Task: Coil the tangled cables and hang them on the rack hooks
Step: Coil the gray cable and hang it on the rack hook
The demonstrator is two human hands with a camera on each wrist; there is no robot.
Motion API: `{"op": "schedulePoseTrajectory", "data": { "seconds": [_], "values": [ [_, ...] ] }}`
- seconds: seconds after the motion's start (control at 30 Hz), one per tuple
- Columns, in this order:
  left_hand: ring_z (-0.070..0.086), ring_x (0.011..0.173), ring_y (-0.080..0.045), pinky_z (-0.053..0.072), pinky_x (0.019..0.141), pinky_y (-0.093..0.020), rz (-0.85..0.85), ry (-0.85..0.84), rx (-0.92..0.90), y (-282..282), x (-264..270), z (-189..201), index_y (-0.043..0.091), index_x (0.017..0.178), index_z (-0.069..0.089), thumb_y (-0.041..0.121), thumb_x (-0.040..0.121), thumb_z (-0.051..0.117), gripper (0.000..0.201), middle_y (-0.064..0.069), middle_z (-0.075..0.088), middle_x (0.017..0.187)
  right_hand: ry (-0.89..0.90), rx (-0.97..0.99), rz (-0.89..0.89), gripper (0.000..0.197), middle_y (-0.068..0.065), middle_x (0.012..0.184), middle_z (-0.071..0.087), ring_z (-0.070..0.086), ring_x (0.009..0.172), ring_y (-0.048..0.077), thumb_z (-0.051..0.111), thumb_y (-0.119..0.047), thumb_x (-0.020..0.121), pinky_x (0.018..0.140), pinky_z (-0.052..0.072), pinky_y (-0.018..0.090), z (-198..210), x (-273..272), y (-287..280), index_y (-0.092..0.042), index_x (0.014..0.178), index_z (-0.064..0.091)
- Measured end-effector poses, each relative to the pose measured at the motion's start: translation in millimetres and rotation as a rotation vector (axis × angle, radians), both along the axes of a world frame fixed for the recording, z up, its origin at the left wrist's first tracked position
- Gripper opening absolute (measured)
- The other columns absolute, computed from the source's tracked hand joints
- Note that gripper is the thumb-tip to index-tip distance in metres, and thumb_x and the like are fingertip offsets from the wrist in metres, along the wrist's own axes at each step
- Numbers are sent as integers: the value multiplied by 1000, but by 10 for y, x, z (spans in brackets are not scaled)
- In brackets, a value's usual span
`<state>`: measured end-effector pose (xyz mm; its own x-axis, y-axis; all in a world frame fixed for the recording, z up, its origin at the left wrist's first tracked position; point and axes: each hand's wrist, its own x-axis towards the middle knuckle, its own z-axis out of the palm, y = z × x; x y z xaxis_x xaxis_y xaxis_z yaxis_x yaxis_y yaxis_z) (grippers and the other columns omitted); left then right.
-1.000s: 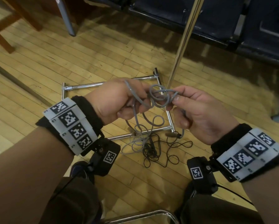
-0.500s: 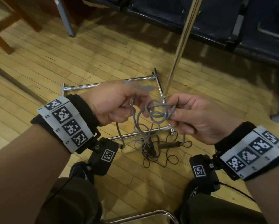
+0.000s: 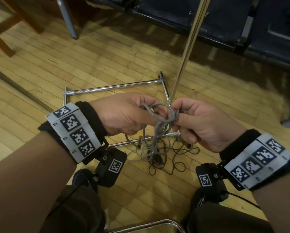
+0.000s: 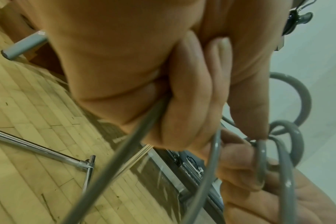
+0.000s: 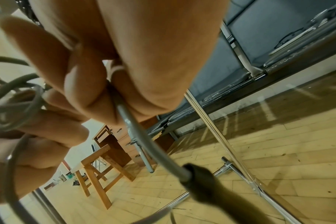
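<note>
Wood floor point(image 3: 40, 68): grey cable point(image 3: 159, 113) loops between both hands, left hand point(image 3: 124, 115) and right hand point(image 3: 204, 121) pinching it; slack drops straight down to tangle point(image 3: 157, 153)

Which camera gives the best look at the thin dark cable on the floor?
The head view: the thin dark cable lies in loose loops on the wooden floor below both hands, tangled with the grey cable. Neither wrist view shows it; each shows only the grey cable.

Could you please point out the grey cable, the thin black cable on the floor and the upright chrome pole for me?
grey cable point(image 3: 159, 106): head view, top of the loop between both hands.
black cable point(image 3: 178, 165): head view, loose loop lying on the floor.
chrome pole point(image 3: 189, 41): head view, middle of the shaft.
</note>
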<state>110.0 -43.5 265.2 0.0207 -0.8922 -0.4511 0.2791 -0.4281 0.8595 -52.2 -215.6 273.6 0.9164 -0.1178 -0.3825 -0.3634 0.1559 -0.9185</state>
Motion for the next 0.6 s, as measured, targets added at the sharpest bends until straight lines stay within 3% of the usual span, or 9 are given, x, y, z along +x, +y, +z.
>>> {"op": "schedulePoseTrajectory", "data": {
  "seconds": [0.1,0.17,0.3,0.37,0.47,0.6],
  "values": [
    [35,39,-6,22,36,-21,4,-56,7,-14,-17,8,21,89,77,15,85,81,9,-5,58,69,21,-57,8,36,13,75,63,43,38,14,66,-23,89,41,23,28,-3,5,28,7,108,59],
    [35,39,-6,22,35,-19,72,-67,-1,-23,-13,10,17,89,77,15,81,79,8,-7,61,70,26,-59,6,34,12,72,63,45,38,15,63,-20,95,41,26,28,1,7,41,9,111,57],
    [55,47,-10,31,37,-13,254,-24,-154,-29,16,39,4,99,70,1,97,62,8,-8,73,74,10,8,-32,37,13,69,61,52,41,20,59,-22,90,39,35,29,22,19,44,7,112,54],
    [46,37,-3,32,33,-13,350,35,-206,-31,45,20,4,102,67,-3,103,53,16,-6,69,70,6,13,-42,24,14,69,60,53,46,25,56,-20,94,45,37,33,34,21,48,-1,108,56],
    [33,36,-4,26,32,-16,451,84,-228,-27,111,-23,11,98,75,2,102,56,21,-10,66,75,-4,12,-73,15,17,72,58,52,53,28,52,-18,100,52,37,36,37,24,48,-4,102,56],
    [36,35,-2,27,32,-15,276,-12,-138,8,145,-29,15,99,77,8,94,68,12,-8,68,75,-32,-22,-81,23,18,77,61,52,49,27,56,-23,92,47,36,33,32,12,18,-3,104,58]
  ]
}}
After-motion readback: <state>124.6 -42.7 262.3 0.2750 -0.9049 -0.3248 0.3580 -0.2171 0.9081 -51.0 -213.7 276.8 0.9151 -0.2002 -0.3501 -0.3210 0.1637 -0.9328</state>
